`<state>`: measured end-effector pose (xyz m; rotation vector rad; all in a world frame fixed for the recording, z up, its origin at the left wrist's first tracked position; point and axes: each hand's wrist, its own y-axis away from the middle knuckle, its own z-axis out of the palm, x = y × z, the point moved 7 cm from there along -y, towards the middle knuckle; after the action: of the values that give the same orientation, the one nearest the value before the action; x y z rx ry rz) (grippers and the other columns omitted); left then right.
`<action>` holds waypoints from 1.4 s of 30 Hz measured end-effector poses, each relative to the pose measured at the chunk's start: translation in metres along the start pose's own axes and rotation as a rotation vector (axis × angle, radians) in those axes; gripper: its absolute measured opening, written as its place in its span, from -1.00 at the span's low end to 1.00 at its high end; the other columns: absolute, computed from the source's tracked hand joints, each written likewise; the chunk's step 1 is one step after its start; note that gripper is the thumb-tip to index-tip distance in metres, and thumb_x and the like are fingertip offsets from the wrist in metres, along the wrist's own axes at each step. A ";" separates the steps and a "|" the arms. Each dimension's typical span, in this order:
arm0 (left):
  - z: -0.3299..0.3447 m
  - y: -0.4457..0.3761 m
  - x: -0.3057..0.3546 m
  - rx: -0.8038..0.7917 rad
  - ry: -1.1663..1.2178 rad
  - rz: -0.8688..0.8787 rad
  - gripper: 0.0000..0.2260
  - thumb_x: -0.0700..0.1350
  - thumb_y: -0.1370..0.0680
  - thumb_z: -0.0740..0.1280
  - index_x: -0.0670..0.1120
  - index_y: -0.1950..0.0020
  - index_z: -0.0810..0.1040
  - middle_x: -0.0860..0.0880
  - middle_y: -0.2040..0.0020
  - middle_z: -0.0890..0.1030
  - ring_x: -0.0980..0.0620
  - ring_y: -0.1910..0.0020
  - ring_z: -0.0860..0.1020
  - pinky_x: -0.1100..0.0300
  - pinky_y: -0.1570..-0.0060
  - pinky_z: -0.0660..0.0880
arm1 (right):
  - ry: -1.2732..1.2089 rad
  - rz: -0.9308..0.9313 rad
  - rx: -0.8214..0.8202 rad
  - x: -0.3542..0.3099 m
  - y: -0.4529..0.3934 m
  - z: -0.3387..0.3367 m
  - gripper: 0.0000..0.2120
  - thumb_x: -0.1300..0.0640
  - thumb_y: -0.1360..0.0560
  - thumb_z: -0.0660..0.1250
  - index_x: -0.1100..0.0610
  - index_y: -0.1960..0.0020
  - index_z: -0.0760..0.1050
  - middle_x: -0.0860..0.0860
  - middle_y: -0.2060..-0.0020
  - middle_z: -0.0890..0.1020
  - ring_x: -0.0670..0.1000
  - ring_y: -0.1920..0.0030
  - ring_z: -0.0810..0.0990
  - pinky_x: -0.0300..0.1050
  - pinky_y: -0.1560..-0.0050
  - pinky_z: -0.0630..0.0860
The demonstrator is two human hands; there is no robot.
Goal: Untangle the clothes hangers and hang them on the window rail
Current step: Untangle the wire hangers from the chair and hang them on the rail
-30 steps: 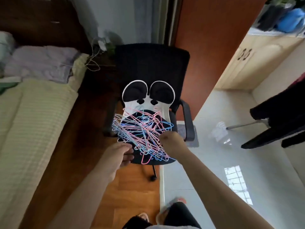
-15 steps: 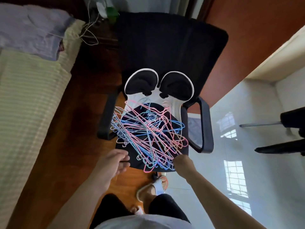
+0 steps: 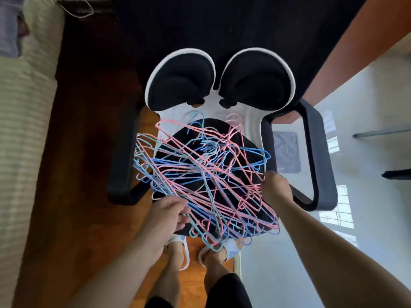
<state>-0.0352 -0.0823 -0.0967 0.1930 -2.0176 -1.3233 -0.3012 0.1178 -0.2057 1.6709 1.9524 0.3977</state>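
The tangled hangers (image 3: 204, 181) lie on the chair seat (image 3: 264, 138); the left hand (image 3: 171, 213) closes its grip on the near-left wires, the right hand's (image 3: 275, 187) grip cannot be told, so one hook should be freed singly.

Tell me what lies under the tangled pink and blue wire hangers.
Under the tangle of pink and blue wire hangers sits the black chair seat. Its front edge and much of its middle are covered by wires.

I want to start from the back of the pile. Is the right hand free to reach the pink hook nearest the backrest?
Probably yes. The right hand sits at the tangle's right edge, and the pink hook lies on top at the far side with nothing over it.
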 end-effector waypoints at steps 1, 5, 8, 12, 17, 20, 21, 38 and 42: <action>-0.004 -0.005 -0.001 0.018 0.016 -0.012 -0.85 -0.20 -0.67 0.28 -0.11 0.00 0.64 -0.16 0.10 0.71 -0.15 0.11 0.70 -0.01 0.01 0.63 | 0.001 -0.020 0.001 -0.004 -0.006 0.006 -0.70 0.28 -0.57 0.18 0.13 -0.23 0.56 0.22 -0.05 0.67 0.20 0.07 0.58 -0.10 0.11 0.43; -0.019 -0.008 -0.003 0.039 0.027 -0.061 -0.88 -0.24 -0.64 0.33 -0.16 0.03 0.65 -0.14 0.23 0.71 -0.16 0.16 0.70 0.00 0.07 0.63 | -0.005 -0.065 0.069 -0.013 -0.014 0.016 -0.85 0.20 -0.58 0.26 0.15 -0.03 0.61 0.20 0.11 0.66 0.21 0.16 0.57 -0.06 0.20 0.48; -0.033 -0.011 -0.005 0.022 0.007 -0.070 -0.86 -0.24 -0.65 0.31 -0.15 -0.01 0.67 -0.11 0.22 0.72 -0.13 0.15 0.70 0.02 0.09 0.63 | -0.145 -0.054 0.093 -0.016 -0.004 0.008 -0.77 0.12 -0.60 0.29 0.10 0.23 0.52 0.11 0.28 0.60 0.15 0.27 0.52 -0.10 0.29 0.34; -0.033 -0.008 -0.003 -0.039 0.001 -0.061 -0.86 -0.25 -0.65 0.30 -0.16 -0.03 0.66 -0.14 0.16 0.73 -0.15 0.12 0.71 0.02 0.08 0.61 | -0.581 -0.022 -0.131 -0.017 0.024 -0.005 -0.86 0.16 -0.61 0.35 0.13 0.09 0.64 0.08 0.25 0.69 0.08 0.22 0.68 -0.06 0.09 0.58; -0.012 0.003 0.002 -0.150 -0.031 -0.038 -0.83 -0.27 -0.66 0.25 -0.18 -0.03 0.64 -0.15 0.18 0.71 -0.11 0.16 0.67 0.03 0.06 0.58 | -0.976 0.010 -0.228 0.004 0.094 -0.039 -0.83 0.15 -0.65 0.30 0.22 -0.08 0.62 0.13 0.04 0.73 0.13 -0.01 0.73 0.04 -0.03 0.64; -0.001 0.012 0.003 -0.213 -0.056 -0.032 -0.83 -0.26 -0.68 0.23 -0.18 -0.06 0.63 -0.15 0.14 0.70 -0.09 0.16 0.66 0.08 0.10 0.58 | -1.054 0.061 -0.235 0.012 0.132 -0.045 -0.76 0.11 -0.68 0.23 0.24 -0.15 0.59 0.17 0.01 0.72 0.15 -0.03 0.73 0.08 0.02 0.66; 0.002 0.014 0.003 -0.234 -0.059 -0.033 -0.83 -0.26 -0.68 0.23 -0.18 -0.07 0.63 -0.17 0.10 0.70 -0.08 0.16 0.66 0.08 0.10 0.58 | -1.056 0.082 -0.238 0.013 0.141 -0.043 -0.76 0.10 -0.69 0.22 0.23 -0.14 0.59 0.18 0.00 0.72 0.17 -0.02 0.73 0.11 0.02 0.66; 0.033 0.002 0.012 -0.326 0.054 -0.131 -0.54 0.08 -0.50 0.48 -0.25 -0.20 0.57 -0.16 0.19 0.58 -0.11 0.19 0.53 0.10 0.30 0.36 | -0.919 -0.459 -0.411 -0.127 0.214 -0.016 -0.89 0.15 -0.67 0.28 0.15 -0.09 0.57 0.10 0.08 0.67 0.07 0.05 0.67 0.05 -0.03 0.61; 0.003 -0.006 0.007 -0.209 -0.009 -0.070 -0.76 -0.02 -0.53 0.43 -0.06 -0.16 0.58 -0.01 0.10 0.67 -0.04 0.12 0.68 0.08 0.16 0.46 | -0.700 -0.214 -0.034 -0.068 0.158 -0.033 -0.82 0.05 -0.66 0.27 0.05 -0.11 0.63 -0.09 0.02 0.68 -0.10 0.00 0.65 -0.02 -0.04 0.60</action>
<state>-0.0436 -0.0865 -0.0986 0.1627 -1.8795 -1.5703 -0.1844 0.0859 -0.0787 1.3138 1.5476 -0.2162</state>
